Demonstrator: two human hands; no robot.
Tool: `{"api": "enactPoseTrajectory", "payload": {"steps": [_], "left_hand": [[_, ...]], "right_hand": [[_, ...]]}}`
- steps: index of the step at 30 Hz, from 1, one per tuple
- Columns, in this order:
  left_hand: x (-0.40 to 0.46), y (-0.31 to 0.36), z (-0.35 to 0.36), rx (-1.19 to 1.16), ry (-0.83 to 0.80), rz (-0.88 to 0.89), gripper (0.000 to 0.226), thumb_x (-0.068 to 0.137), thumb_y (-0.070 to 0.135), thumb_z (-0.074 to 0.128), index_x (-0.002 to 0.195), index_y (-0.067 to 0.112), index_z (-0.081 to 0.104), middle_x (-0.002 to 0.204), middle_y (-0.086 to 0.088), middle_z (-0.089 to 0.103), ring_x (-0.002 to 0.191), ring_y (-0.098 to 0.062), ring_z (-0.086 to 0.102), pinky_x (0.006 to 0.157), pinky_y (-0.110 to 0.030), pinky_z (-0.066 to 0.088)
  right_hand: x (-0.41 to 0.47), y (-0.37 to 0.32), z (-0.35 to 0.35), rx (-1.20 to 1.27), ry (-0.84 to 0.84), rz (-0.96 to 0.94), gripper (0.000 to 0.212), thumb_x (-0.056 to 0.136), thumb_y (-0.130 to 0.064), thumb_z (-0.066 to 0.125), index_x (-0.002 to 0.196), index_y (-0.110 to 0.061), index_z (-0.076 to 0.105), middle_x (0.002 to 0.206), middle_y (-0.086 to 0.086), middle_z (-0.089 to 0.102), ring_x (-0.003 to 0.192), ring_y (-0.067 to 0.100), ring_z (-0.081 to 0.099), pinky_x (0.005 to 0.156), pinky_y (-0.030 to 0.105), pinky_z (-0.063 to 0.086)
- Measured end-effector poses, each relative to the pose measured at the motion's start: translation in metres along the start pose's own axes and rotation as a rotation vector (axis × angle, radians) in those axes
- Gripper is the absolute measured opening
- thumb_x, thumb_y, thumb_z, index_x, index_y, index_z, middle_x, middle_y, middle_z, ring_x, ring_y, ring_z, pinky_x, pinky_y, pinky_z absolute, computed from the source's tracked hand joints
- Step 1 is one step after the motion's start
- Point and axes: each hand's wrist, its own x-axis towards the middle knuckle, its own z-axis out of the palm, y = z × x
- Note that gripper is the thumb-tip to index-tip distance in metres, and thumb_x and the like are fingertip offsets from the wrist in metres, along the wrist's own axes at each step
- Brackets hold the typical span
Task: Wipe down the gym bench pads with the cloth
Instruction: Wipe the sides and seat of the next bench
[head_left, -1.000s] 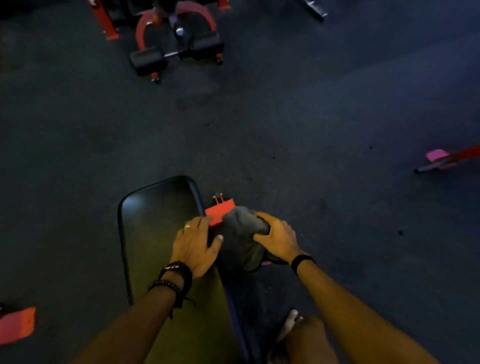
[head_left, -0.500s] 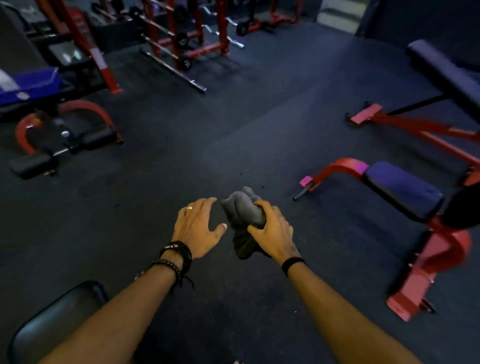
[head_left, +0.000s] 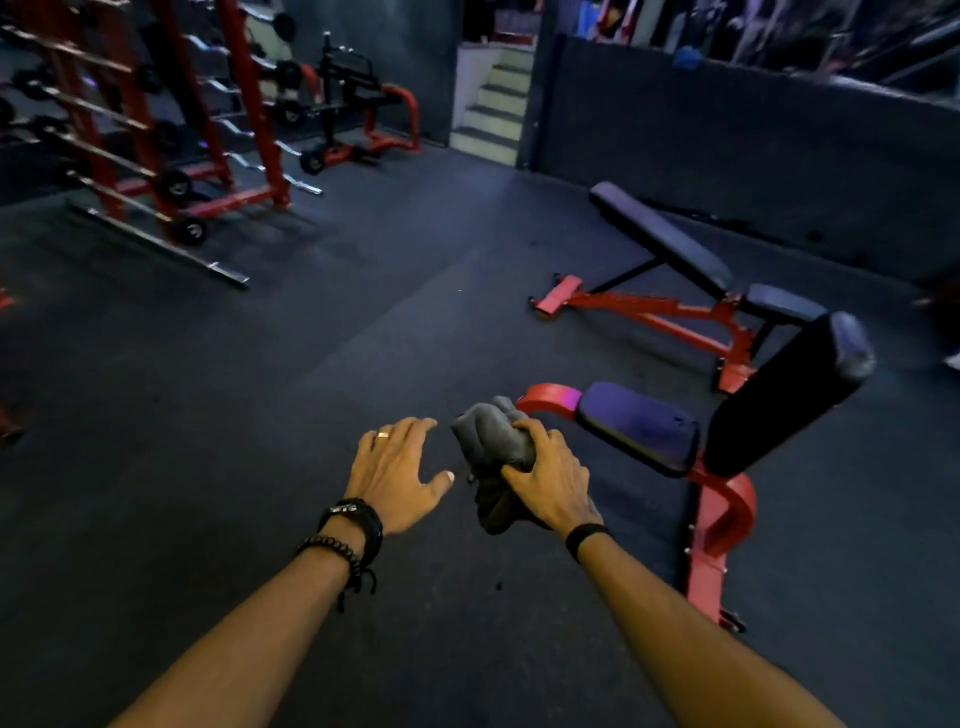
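- Cloth (head_left: 491, 441), grey and bunched into a wad, sits in my right hand (head_left: 550, 480); my fingers (head_left: 530, 431) are clamped over its top and its loose end hangs below my palm.
- Left hand (head_left: 392, 475) hovers just beside the cloth, on the side away from the near bench, palm down, fingers spread apart and holding nothing; its thumb points toward the cloth without touching it.
- Ring (head_left: 383, 434) shows on one finger of that left hand, and a dark watch (head_left: 358, 514) and beaded bracelet (head_left: 332, 551) sit on its wrist.
- Black band (head_left: 587, 535) circles my right wrist.
- Both forearms reach out over the dark rubber floor (head_left: 208, 415), and neither hand touches any surface.
- Near bench (head_left: 722, 499), with a red frame, stands just beyond the cloth on its right; its seat pad (head_left: 636, 428) looks blue-purple, and its dark back pad (head_left: 789, 395) is raised steeply behind the seat.
- Curved red tube at the front of the near bench passes right behind the top of the cloth; I cannot tell whether they touch.
- Second bench (head_left: 665, 244), also red-framed with dark pads, stands farther off behind the near bench, its long pad tilted up.
- Red rack (head_left: 249, 104) holding barbells stands well apart from the cloth, far to the left, across open floor.
- Pale steps (head_left: 493, 104) rise at the far wall, beyond both benches.
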Motion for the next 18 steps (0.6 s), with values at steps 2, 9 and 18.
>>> {"api": "enactPoseTrajectory", "payload": {"steps": [2,9,18], "left_hand": [[0.043,0.005,0.003,-0.002,-0.026,0.065,0.077,0.078,0.06,0.044,0.145,0.022,0.038,0.146,0.003,0.045,0.134,-0.022,0.041,0.114,-0.039,0.026],[0.215,0.017,0.029,-0.056,-0.105,0.278,0.081,0.074,0.06,0.045,0.145,0.021,0.039,0.148,0.001,0.044,0.136,-0.024,0.04,0.115,-0.04,0.026],[0.394,0.137,0.07,-0.058,-0.255,0.68,0.093,0.063,0.069,0.029,0.143,0.022,0.043,0.146,0.004,0.046,0.133,-0.021,0.043,0.11,-0.035,0.028]], "right_hand": [[0.026,0.012,-0.014,-0.016,0.061,0.049,0.061,0.087,-0.037,0.063,0.141,-0.042,0.035,0.122,0.001,0.049,0.111,0.028,0.056,0.093,0.047,0.044],[0.135,0.066,-0.046,-0.083,0.235,0.261,0.065,0.084,-0.038,0.064,0.142,-0.041,0.036,0.117,0.003,0.05,0.106,0.03,0.059,0.078,0.039,0.046],[0.184,0.141,-0.141,-0.129,0.545,0.627,0.06,0.082,-0.037,0.066,0.136,-0.04,0.042,0.109,-0.001,0.048,0.099,0.027,0.061,0.077,0.037,0.049]]}}
